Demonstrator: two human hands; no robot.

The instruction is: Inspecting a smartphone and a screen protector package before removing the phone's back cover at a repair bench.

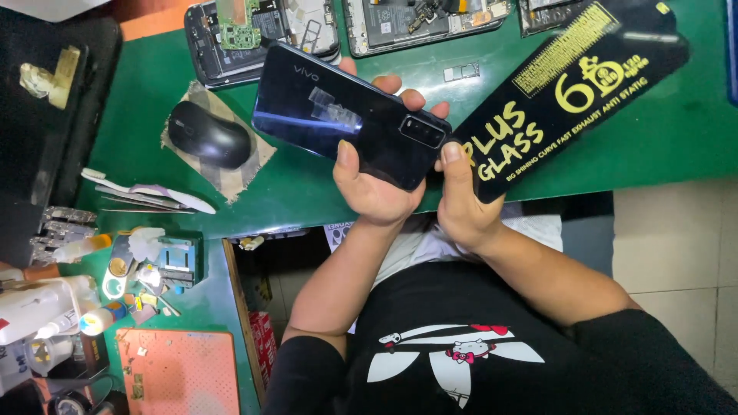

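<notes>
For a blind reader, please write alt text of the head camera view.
Both hands, left hand and right hand, hold a dark blue phone back-up over a green table. A black package, computer mouse and opened phones lie nearby.

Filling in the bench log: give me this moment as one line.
left hand: holds dark phone, back up | right hand: grips black packet | below: green mat

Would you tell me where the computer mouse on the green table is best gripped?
Probably from above, across its narrow flanks: the black mouse lies flat on a brown patch, domed back up, clear of neighbouring things.
</notes>
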